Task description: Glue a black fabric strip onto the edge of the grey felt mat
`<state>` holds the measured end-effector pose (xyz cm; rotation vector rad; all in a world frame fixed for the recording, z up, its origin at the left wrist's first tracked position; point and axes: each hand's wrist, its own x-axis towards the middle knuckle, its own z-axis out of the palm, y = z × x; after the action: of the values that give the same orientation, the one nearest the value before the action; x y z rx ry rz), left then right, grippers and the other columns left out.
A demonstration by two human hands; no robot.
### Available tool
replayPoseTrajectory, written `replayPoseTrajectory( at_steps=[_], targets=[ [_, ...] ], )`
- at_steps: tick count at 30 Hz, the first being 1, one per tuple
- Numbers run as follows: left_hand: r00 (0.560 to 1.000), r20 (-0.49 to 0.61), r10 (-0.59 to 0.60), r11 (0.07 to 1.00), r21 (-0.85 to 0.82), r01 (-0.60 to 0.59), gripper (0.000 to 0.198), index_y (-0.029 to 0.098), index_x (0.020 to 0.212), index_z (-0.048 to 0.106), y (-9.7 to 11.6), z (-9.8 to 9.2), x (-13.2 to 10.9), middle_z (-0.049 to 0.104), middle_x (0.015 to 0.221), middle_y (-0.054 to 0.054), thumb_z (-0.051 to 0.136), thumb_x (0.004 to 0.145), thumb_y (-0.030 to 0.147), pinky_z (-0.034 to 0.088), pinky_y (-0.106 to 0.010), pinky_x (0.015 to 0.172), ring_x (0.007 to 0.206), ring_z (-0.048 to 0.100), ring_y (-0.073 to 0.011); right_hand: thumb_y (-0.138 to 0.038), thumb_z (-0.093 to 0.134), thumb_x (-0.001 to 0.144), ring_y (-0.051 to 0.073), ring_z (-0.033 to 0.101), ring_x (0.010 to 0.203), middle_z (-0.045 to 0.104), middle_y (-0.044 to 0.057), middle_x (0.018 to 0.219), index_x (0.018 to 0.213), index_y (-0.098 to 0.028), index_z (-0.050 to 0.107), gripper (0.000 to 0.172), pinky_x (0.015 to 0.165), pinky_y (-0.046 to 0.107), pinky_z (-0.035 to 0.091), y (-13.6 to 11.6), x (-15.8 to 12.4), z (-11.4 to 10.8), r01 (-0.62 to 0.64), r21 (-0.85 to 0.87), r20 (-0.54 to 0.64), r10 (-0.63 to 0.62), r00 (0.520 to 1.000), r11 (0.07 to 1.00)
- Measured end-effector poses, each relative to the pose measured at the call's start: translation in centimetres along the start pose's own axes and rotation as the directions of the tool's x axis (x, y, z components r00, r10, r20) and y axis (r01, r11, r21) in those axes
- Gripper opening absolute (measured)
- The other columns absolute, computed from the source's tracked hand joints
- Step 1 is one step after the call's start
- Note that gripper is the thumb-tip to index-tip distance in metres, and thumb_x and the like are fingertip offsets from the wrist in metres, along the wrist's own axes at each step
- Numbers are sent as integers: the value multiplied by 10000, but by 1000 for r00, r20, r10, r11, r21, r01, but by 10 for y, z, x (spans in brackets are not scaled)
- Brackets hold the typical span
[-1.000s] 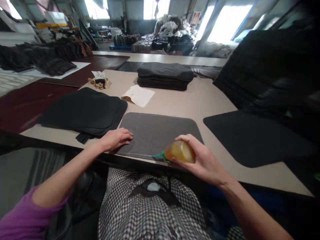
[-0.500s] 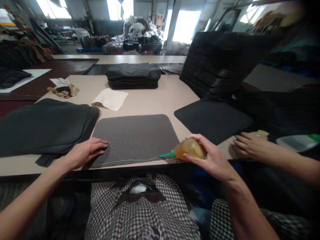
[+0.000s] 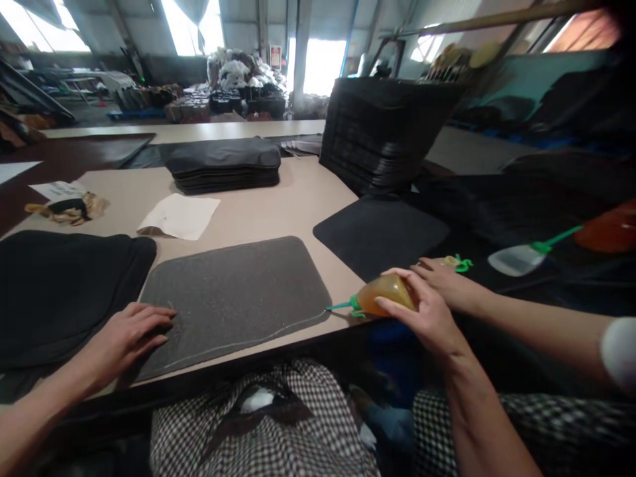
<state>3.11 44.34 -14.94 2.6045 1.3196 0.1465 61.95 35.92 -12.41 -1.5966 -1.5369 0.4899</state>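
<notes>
The amber squeeze bottle (image 3: 386, 294) lies on its side in the right hand (image 3: 428, 317) at the near edge of the table (image 3: 278, 205), fingers wrapped over its body. Its green nozzle (image 3: 342, 306) points left and meets the near right corner of the grey mat (image 3: 233, 295). A thin pale line (image 3: 258, 336) runs along the mat's near edge from that corner toward the left. The mat lies flat, close to the near edge of the table.

The left hand (image 3: 130, 338) rests palm down on the near left corner of the grey mat, fingers spread flat, holding nothing.

A co-worker's hand (image 3: 450, 283) reaches in from the right and lies just behind the right hand, near a second small bottle with a green tip (image 3: 456, 263) (whether it grips that bottle cannot be told).

Toward the left edge of the table, a stack of black mats (image 3: 64, 285) sits beside the grey mat. Beyond the grey mat's far edge lie a white sheet (image 3: 179, 216) and, further back, a neat pile of dark mats (image 3: 223, 162). A single black mat (image 3: 381, 233) lies toward the right edge, with a tall dark stack (image 3: 382, 132) behind it. Off to the far right, a clear scoop-like tool with a green handle (image 3: 527, 255) rests on dark material.
</notes>
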Motion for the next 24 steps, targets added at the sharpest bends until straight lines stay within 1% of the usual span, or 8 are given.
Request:
replayPoseTrajectory(
  at_steps=[3,5,7,9,12,14,18,24],
  targets=[
    [999,-39,3,995,98,1,262,279,1047,738,6,-5,7,636,1267,-87,540,928,402,501,-446,966,1148,559,-300,-507,792,749,320,668,915,667,80,1045,1146,-290,611,487,740,448,600,4,6,5,-37,114,-105,49,993,993],
    [998,-70,0,993,120,9,282,243,1052,721,21,-8,18,587,1304,-122,484,946,351,498,-465,964,1177,538,-312,-504,784,761,314,669,909,661,78,1046,1169,-291,593,499,724,436,605,5,15,16,-57,188,-163,88,983,981],
    [997,-77,6,997,74,0,308,231,1146,673,46,-8,37,545,1366,-124,444,977,349,492,-451,1001,1224,525,-295,-502,772,784,308,661,948,652,81,1085,1203,-292,557,515,756,425,601,6,28,30,-54,227,-201,101,974,972],
    [998,-58,28,1000,-5,-29,372,255,1303,587,77,-5,63,506,1450,-99,424,1008,413,476,-418,1059,1278,517,-263,-502,754,812,298,645,1015,643,84,1136,1236,-281,517,533,834,417,582,5,44,44,-24,227,-221,75,972,974],
    [996,-14,91,995,-35,-92,509,290,1493,415,118,7,104,420,1566,-68,385,1028,496,417,-413,1140,1380,465,-241,-523,744,819,283,634,1034,637,78,1141,1237,-243,516,552,919,430,537,0,71,61,45,140,-270,-6,963,989],
    [990,14,138,990,-6,-138,568,274,1530,368,135,17,128,385,1595,-76,350,1028,540,391,-429,1160,1422,427,-248,-537,749,805,277,632,1010,636,73,1123,1219,-223,537,561,932,436,518,-5,87,69,85,67,-306,-61,950,994],
    [987,20,161,980,118,-162,620,233,1520,400,149,33,159,380,1598,-84,301,1021,588,406,-470,1124,1437,407,-282,-538,751,795,275,617,1027,624,86,1137,1188,-209,554,549,951,423,496,-11,113,84,153,-33,-297,-155,942,988],
    [985,-20,171,957,243,-161,618,223,1473,474,156,40,165,425,1571,-83,314,1010,600,434,-458,1048,1409,439,-286,-518,713,826,285,592,1034,591,106,1109,1171,-200,543,499,943,423,489,-12,130,103,262,-184,-229,-301,926,947]
  ],
)
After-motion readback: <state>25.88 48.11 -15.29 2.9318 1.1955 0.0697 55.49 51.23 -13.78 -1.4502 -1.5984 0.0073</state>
